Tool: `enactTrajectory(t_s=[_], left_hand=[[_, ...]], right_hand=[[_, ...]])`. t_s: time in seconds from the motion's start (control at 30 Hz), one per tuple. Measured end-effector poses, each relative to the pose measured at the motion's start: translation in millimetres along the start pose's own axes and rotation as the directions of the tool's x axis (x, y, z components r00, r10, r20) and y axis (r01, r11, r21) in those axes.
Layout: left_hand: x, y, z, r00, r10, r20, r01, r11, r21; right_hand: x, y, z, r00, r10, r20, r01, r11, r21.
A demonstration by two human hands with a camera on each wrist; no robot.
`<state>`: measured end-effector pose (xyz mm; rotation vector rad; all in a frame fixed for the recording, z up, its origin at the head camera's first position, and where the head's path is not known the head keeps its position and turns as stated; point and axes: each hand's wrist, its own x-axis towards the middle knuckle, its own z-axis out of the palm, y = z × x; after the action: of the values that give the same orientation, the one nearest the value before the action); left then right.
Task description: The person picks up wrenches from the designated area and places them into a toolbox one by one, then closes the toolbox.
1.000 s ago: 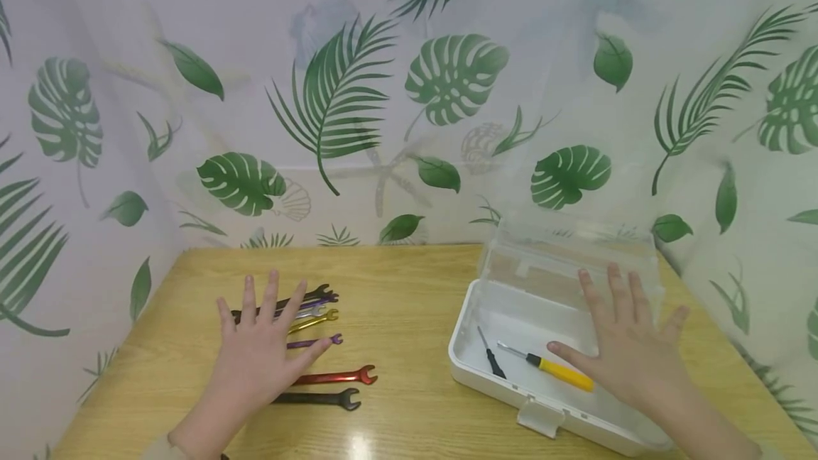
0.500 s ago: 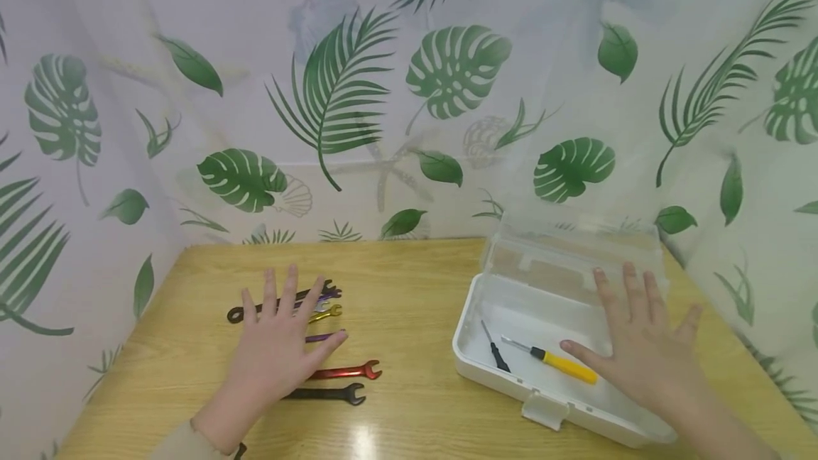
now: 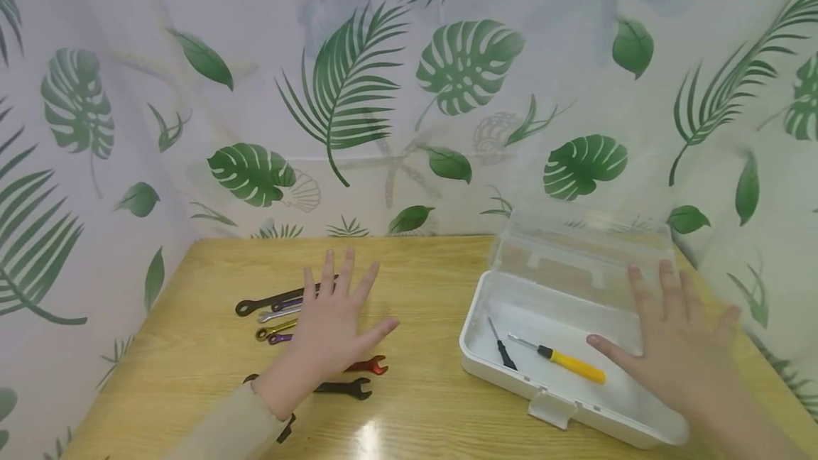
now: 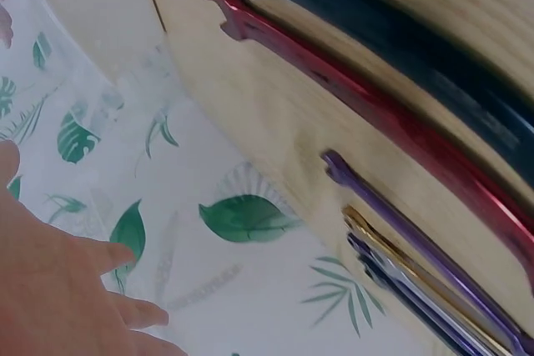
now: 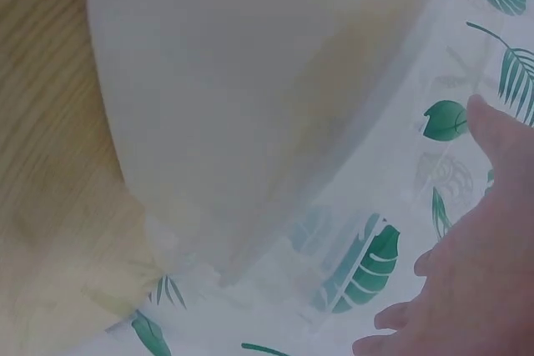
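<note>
Left hand [image 3: 335,329] spread flat over the wrenches [image 3: 281,311] — right hand [image 3: 680,357] splayed above the white box [image 3: 511,385], gripping nothing.

Bright even light, glare on the table [image 3: 360,439], blurred wrist views

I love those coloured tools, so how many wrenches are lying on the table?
6 show: dark wrench farthest, then silver, gold, purple, red and black wrench nearest. The left hand hovers above them, so another could be hidden.
</note>
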<state>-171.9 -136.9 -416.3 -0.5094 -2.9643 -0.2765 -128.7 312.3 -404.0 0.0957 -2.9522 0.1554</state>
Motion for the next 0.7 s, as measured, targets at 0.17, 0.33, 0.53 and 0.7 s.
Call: enactTrajectory(t_s=[0.17, 0.33, 0.53, 0.7], left_hand=[[8.0, 16.7, 6.6, 0.999, 0.035, 0.031, -0.034, 0.999, -0.022], [11.7, 31.5, 12.7, 0.995, 0.069, 0.073, -0.069, 0.998, 0.003], [17.1, 48.3, 21.8, 0.988, 0.122, 0.09, -0.122, 0.992, -0.006], [22.3, 61.2, 27.7, 0.981, 0.165, 0.099, -0.166, 0.986, 0.001]], right_hand=[[-4, 9, -6, 0.999, 0.012, -0.04, -0.012, 1.0, -0.001], [-10, 19, -11, 0.997, 0.038, -0.065, -0.038, 0.999, 0.008], [-18, 36, -12, 0.991, 0.113, -0.072, -0.111, 0.993, 0.03], [-27, 49, -8, 0.988, 0.149, -0.042, -0.147, 0.988, 0.046]])
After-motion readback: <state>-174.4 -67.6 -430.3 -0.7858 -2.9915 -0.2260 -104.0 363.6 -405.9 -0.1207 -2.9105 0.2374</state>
